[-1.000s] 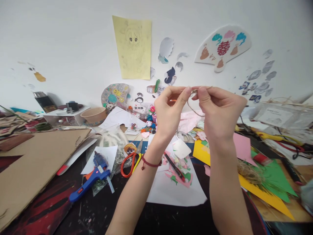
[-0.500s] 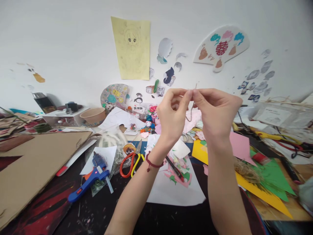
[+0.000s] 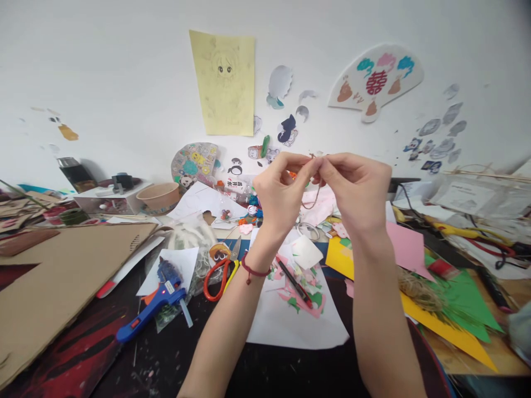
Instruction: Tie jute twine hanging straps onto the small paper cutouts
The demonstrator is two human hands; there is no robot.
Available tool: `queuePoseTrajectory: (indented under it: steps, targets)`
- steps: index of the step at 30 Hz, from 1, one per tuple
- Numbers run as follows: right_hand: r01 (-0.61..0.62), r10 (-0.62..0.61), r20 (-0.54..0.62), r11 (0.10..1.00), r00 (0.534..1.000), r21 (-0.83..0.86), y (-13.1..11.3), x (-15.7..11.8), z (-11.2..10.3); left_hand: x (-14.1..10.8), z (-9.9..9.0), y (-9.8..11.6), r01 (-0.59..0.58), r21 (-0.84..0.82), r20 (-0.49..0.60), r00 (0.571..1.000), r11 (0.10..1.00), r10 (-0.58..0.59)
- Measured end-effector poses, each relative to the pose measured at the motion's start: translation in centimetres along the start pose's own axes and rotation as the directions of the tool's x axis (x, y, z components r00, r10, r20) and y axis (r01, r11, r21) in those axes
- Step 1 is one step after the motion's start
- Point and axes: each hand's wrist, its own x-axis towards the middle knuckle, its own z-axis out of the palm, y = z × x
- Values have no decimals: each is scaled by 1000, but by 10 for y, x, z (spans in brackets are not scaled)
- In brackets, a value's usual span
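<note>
A thin brown string [image 3: 310, 207] hangs in a loop between my hands, raised above the cluttered table. My left hand [image 3: 282, 190] pinches it between thumb and forefinger. Fingertip to fingertip with it, my right hand [image 3: 359, 190] pinches the string too. A short end shows just above the fingertips; the part inside the pinch is hidden. Below lies a white paper sheet [image 3: 290, 326] with pink and green paper scraps and a dark pen [image 3: 293, 282]. Left of my forearm are scissors [image 3: 214, 281] with orange and yellow handles.
A blue glue gun [image 3: 151, 314] lies left, beside a large cardboard sheet [image 3: 78, 276]. Yellow paper [image 3: 452, 334], green paper [image 3: 473, 304] and a bundle of twine [image 3: 418, 290] lie at right. A bowl [image 3: 157, 196] stands near the wall, where a paper fan [image 3: 375, 80] hangs.
Both hands have shifted slightly left and stay pinched together. The string's upper end, which stuck up above the fingertips, now shows shorter and further left, and the loop has moved left.
</note>
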Motion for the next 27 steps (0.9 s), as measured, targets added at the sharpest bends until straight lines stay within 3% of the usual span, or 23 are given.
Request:
queuePoseTrajectory:
  steps: [4, 7, 9, 12, 16, 18, 22, 27]
  targets:
    - [2, 4, 94, 998, 996, -63, 8, 4, -8, 5, -10, 0, -200, 245, 98, 979, 949, 180]
    - [81, -52, 173, 983, 984, -162, 10, 6, -14, 12, -19, 3, -248, 340, 225, 958, 907, 178]
    - [177, -121, 219, 950, 968, -259, 9, 6, -17, 16, -25, 6, -182, 334, 293, 953, 925, 82]
    - [303, -200, 305, 891, 931, -339, 9, 9, -19, 21, -32, 7, 32, 233, 371, 921, 972, -119]
    - [360, -197, 446, 877, 873, -317, 13, 14, -18, 24, -41, 1, 337, 137, 489, 795, 932, -359]
    - [345, -172, 488, 893, 856, -290, 14, 16, -19, 25, -45, -2, 392, 164, 502, 757, 905, -418]
    - [238, -105, 513, 950, 852, -201, 11, 16, -23, 27, -48, -1, 427, 172, 505, 736, 888, -451]
    - [85, -37, 546, 994, 837, -64, 12, 14, -26, 31, -49, 7, 527, 95, 616, 635, 844, -466]
